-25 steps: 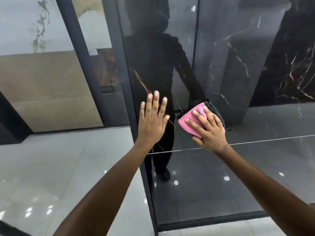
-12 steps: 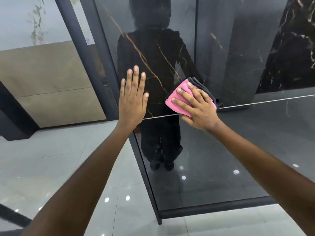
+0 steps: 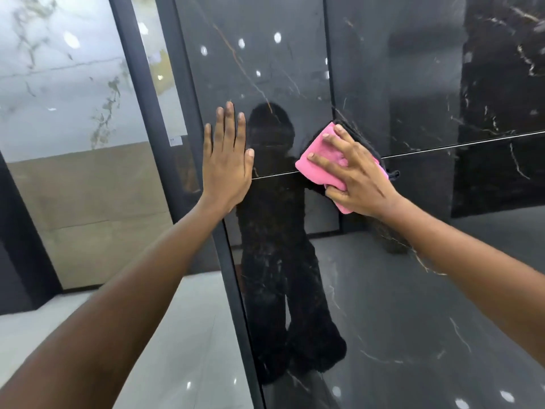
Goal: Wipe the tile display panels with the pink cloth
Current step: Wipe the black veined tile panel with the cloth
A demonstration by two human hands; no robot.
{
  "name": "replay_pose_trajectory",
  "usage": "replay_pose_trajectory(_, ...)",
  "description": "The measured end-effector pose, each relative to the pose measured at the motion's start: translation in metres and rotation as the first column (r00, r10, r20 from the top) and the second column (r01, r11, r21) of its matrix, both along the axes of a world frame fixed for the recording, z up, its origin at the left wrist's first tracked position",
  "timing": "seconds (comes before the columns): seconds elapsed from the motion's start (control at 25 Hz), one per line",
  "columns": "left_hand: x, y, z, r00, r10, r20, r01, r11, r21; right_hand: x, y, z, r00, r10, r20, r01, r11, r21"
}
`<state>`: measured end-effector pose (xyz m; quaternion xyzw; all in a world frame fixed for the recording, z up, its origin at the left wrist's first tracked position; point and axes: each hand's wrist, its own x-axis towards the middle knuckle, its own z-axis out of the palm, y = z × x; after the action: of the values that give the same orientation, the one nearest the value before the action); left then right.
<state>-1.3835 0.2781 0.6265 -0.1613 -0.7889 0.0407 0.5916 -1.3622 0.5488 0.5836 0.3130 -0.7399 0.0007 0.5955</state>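
Note:
A glossy black marble tile panel (image 3: 295, 69) with thin gold veins stands upright in front of me, split by a thin horizontal joint. My right hand (image 3: 358, 180) presses a folded pink cloth (image 3: 317, 156) flat against the panel, right over that joint. A dark layer shows behind the cloth's far edge. My left hand (image 3: 228, 160) rests flat on the same panel near its left frame, fingers spread and pointing up, holding nothing.
A dark metal frame post (image 3: 165, 113) edges the panel on the left. Beyond it stand a white marble panel (image 3: 59, 78) and a beige one (image 3: 88, 208). Glossy pale floor tiles (image 3: 188, 349) lie below. More black veined panels (image 3: 501, 84) continue to the right.
The view has tilted upward, so the panel's joint sits lower in frame. The pink cloth under my right hand has slid along the joint. My left hand stays flat on the panel.

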Motion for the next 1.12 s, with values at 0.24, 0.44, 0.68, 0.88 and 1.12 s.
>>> replay_pose_trajectory(0.24, 0.004, -0.023, -0.002, 1.0, -0.017, 0.009, 0.018, 0.989, -0.146, 0.0, -0.009, -0.001, 0.997, -0.021, -0.077, 0.008, 0.987, -0.16)
replay_pose_trajectory(0.44, 0.008, -0.047, -0.033, 0.999, -0.041, 0.006, 0.041, 0.978, -0.206, 0.004, -0.055, -0.028, 0.987, -0.154, 0.045, 0.161, 0.931, -0.327)
replay_pose_trajectory(0.68, -0.001, -0.051, -0.056, 0.994, -0.108, 0.006, 0.108, 0.981, -0.164, 0.0, -0.064, -0.171, 0.978, -0.176, -0.109, 0.207, 0.812, 0.545)
replay_pose_trajectory(0.88, -0.015, -0.054, -0.06, 0.986, -0.153, -0.066, 0.14, 0.975, -0.172, 0.013, -0.069, -0.003, 0.98, -0.172, 0.1, 0.195, 0.927, -0.319)
replay_pose_trajectory(1.12, -0.016, -0.055, -0.059, 0.979, -0.187, -0.087, 0.172, 0.973, -0.156, 0.003, -0.119, -0.215, 0.987, -0.145, -0.064, 0.156, 0.821, 0.55)
